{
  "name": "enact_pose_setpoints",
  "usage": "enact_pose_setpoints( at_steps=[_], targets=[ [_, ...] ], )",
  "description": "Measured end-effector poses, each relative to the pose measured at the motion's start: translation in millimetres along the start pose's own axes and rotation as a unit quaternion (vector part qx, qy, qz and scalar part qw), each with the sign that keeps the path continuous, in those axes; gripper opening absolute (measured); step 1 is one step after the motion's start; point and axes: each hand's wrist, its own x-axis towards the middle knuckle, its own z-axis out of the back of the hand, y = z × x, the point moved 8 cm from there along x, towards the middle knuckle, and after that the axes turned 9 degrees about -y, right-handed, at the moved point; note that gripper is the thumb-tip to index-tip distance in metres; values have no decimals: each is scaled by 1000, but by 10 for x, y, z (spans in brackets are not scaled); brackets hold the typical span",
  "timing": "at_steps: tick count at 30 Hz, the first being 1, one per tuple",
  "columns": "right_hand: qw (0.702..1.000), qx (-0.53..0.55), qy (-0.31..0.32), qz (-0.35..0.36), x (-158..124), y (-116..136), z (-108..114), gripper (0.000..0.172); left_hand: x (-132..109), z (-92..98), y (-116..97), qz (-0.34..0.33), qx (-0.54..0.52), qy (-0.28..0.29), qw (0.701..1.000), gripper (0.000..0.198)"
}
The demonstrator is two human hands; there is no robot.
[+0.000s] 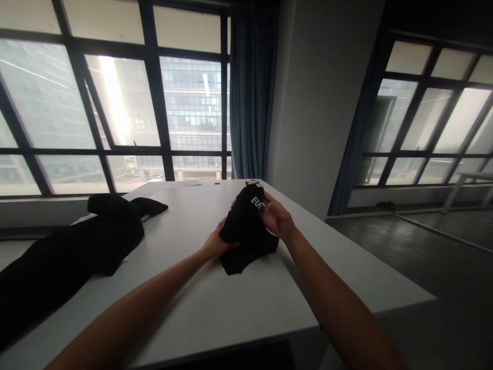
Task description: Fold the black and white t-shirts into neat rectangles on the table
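Note:
A folded black garment (pixel 246 221) with white lettering on its upper side is held up over the white table (pixel 185 298), and its lower corners hang loose. My left hand (pixel 216 241) grips its left edge, with the thumb lying across the front and the other fingers hidden behind the cloth. On the opposite side my right hand (pixel 278 218) has its fingers closed around the right edge, near the letters. I cannot tell which kind of garment it is.
A larger black cloth item (pixel 96 241) lies bunched along the table's left side. Papers (pixel 173 184) rest at the far edge. Behind the table are windows (pixel 192 108), a blue curtain (pixel 252 97) and a pillar (pixel 308 103). The table's right edge borders the open floor (pixel 385 246).

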Motion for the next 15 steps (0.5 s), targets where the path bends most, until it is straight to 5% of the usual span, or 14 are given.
enact_pose_setpoints(
  at_steps=[4, 7, 10, 12, 15],
  targets=[
    [982, -179, 42, 44, -33, -33, 89, 102, -80, -142, -134, 60, -167, 54, 983, 58],
    [936, -351, -15, 28, 53, -280, 448, 78, -75, 40, -283, 144, -201, 131, 960, 52],
    [900, -432, -57, -31, 131, -522, 852, 35, 66, 574, -457, 142, -139, 204, 959, 50],
    [872, -476, -85, -73, 138, -644, 1081, 23, 252, 1061, -508, 110, -89, 178, 974, 53],
    [816, -550, -114, -134, 82, -794, 1267, 28, 456, 1634, -365, 80, 175, 93, 977, 66]
  ],
)
